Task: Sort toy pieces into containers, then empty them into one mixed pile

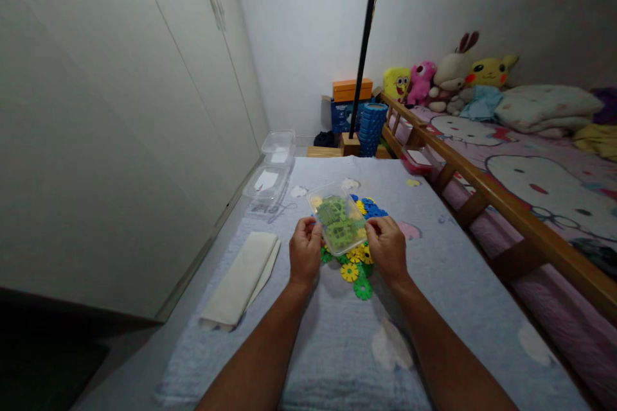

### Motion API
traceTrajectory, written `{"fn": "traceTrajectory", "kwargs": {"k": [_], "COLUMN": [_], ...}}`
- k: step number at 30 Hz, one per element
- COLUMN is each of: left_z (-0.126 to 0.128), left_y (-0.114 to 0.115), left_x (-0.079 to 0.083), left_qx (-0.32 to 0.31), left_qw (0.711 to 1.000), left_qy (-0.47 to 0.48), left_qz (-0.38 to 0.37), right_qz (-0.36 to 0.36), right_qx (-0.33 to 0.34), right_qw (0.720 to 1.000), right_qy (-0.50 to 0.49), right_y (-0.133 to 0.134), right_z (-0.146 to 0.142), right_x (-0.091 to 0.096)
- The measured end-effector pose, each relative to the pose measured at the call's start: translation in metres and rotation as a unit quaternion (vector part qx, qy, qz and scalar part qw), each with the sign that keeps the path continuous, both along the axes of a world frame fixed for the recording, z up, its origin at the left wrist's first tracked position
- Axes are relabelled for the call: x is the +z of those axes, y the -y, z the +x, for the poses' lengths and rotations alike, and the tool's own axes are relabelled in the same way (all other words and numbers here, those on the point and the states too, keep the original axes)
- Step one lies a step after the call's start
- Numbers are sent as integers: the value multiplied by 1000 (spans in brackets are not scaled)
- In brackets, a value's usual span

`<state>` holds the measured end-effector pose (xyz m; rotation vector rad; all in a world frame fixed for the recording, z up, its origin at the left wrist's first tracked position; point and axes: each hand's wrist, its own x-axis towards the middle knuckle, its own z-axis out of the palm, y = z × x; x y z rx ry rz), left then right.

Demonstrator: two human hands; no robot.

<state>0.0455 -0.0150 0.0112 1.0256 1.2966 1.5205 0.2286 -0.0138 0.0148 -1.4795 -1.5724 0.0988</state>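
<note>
My left hand (304, 249) and my right hand (387, 247) both grip a clear plastic box (338, 221) from its two sides, holding it just above a light blue blanket (337, 334). The box is tilted and holds green gear-shaped toy pieces. Under and around it lies a pile of loose gear pieces (357, 266) in yellow, green and blue. Fingers of both hands are curled round the box edges.
A folded white cloth (241, 276) lies left of my hands. Two clear containers (272, 170) stand by the white wardrobe (120, 109). At right, a wooden bed rail (482, 186) and bed with plush toys (448, 77). A black pole (364, 45) and boxes stand behind.
</note>
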Motion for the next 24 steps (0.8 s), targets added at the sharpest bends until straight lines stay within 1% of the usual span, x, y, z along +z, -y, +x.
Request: {"fn": "traceTrajectory", "kwargs": {"k": [4, 7, 9, 12, 14, 17, 20, 22, 24], "left_z": [1, 1, 3, 5, 7, 9, 10, 9, 8], "left_y": [-2, -1, 1, 5, 6, 8, 9, 9, 8], "left_x": [1, 3, 5, 6, 7, 7, 5, 2, -3], "left_qx": [-22, -32, -45, -63, -66, -79, -88, -80, -67], "left_qw": [998, 996, 996, 994, 994, 992, 993, 996, 995], "left_qy": [64, 78, 79, 84, 90, 97, 70, 19, -51], "left_qz": [10, 10, 10, 13, 13, 9, 23, 39, 56], "right_qz": [-10, 24, 43, 33, 22, 27, 45, 58, 75], "right_qx": [-3, -7, 23, 92, 105, 102, 101, 95, 81], "right_qw": [1000, 999, 996, 987, 982, 978, 977, 978, 981], "right_qy": [-8, 42, 81, 130, 157, 181, 183, 176, 157], "right_y": [-1, 5, 12, 22, 25, 27, 26, 25, 23], "right_z": [2, -5, -14, -29, -36, -41, -40, -38, -35], "right_x": [-1, 6, 14, 23, 24, 23, 21, 21, 22]}}
